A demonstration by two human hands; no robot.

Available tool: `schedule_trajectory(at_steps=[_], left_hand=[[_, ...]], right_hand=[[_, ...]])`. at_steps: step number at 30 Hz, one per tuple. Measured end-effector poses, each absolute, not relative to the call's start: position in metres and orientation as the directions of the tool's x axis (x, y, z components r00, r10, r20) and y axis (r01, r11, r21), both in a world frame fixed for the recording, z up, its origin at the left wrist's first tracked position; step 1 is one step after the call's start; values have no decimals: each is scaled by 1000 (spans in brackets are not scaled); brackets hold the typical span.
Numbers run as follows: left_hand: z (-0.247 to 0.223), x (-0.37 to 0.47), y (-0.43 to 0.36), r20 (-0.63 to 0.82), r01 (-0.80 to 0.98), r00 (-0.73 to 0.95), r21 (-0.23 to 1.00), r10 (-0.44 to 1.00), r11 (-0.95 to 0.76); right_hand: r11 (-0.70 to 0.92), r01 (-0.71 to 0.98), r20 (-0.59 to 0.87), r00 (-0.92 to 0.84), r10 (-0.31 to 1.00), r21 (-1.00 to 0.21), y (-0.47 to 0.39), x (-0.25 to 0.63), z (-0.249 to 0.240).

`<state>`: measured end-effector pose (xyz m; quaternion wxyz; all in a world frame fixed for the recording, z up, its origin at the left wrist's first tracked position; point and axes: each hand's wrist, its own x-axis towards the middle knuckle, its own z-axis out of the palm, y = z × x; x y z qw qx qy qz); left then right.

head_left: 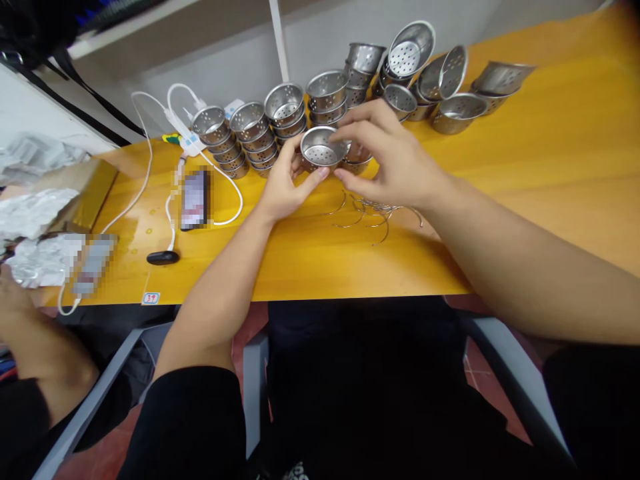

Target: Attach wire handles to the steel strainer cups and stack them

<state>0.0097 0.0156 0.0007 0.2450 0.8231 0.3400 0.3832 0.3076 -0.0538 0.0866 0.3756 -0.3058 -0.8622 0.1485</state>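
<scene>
A small perforated metal cup (pixel 324 148) is tipped so that its holed bottom shows. My left hand (pixel 287 181) is closed on its left side, thumb along the lower front. On the cup's right, my right hand (pixel 387 157) has its fingers and thumb spread apart. One of those fingertips overlaps the cup's rim; whether it touches cannot be told. Another perforated cup (pixel 356 155) is partly covered by my right hand. Below the hands, several thin curved wires (pixel 377 212) lie loose on the yellow table (pixel 320 267).
Stacks of perforated cups (pixel 253 139) line the wall side, with tilted cups (pixel 440 77) further right. On the left are a phone (pixel 195 200), white cables (pixel 240 200), a black oval object (pixel 163 257) and a cardboard box (pixel 95 193). A co-worker's arm (pixel 45 347) is at far left.
</scene>
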Motion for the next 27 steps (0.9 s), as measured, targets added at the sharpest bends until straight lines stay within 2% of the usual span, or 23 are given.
schedule_trajectory(at_steps=[5,12,18,27], left_hand=[[-4,6,16,453,346,521,662,723,-664],[-7,-5,16,433,389,508,656,745,-647],[-1,-1,10,410,397,539,646,736,-651],[22,4,-14,318,486,508,662,801,-571]], right_hand=[[790,393,484,-635,603,-470,-43,304,72],[659,608,539,-406,738,-443,-10,339,62],[711,562,515,-497,699,-423,3,349,49],[592,688,377,-461,803,-419,-15,326,62]])
